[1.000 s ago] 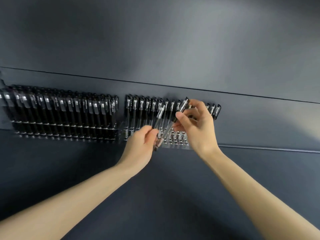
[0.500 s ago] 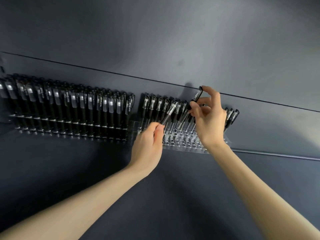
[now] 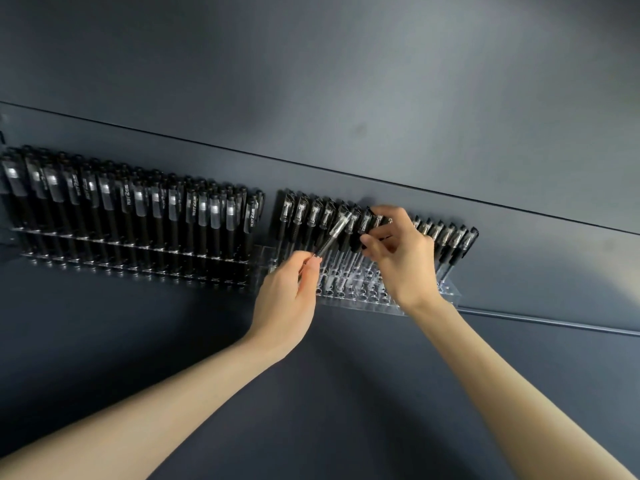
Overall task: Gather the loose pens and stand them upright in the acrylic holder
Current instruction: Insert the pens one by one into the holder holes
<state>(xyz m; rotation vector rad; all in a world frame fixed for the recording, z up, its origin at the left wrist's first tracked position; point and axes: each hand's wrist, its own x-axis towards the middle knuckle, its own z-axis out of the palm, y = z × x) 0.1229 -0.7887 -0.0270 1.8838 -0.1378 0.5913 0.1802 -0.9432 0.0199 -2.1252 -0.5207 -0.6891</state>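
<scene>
Forearms: two bare forearms (image 3: 194, 393) enter from the near edge and converge on the hands.
Desk: the dark matt desk (image 3: 329, 427) lies beneath both forearms and carries everything beyond them.
Left hand: the left hand (image 3: 285, 296) is seen from the back, with fingertips closed in a pinch on the lower end of one pen.
Slanted pen: the slanted pen (image 3: 334, 232) rises from that pinch, leaning toward the right hand, with its clear clipped cap uppermost among the standing caps.
Right hand: the right hand (image 3: 405, 261) sits just right of the left hand and slightly farther away, with its fingers curled and its thumb opposed, gripping the top of another pen.
Second pen: the second pen (image 3: 367, 218) shows only its black cap above the fingers; its lower part is hidden, so whether it is seated cannot be told.
Clear holder: the clear holder (image 3: 360, 294) lies directly under and beyond both hands, with open sockets visible between them along its near rows.
Standing pens: standing pens (image 3: 299, 216) fill the far rows left of the hands, and more (image 3: 450, 237) stand right of the right hand, all capped.
Full holder: the full holder (image 3: 138, 259), to the left of the left hand, is packed with upright black pens (image 3: 156, 209).
Wall panel: the wall panel (image 3: 346, 81) rises behind both holders, crossed by a thin dark seam (image 3: 311, 164).
</scene>
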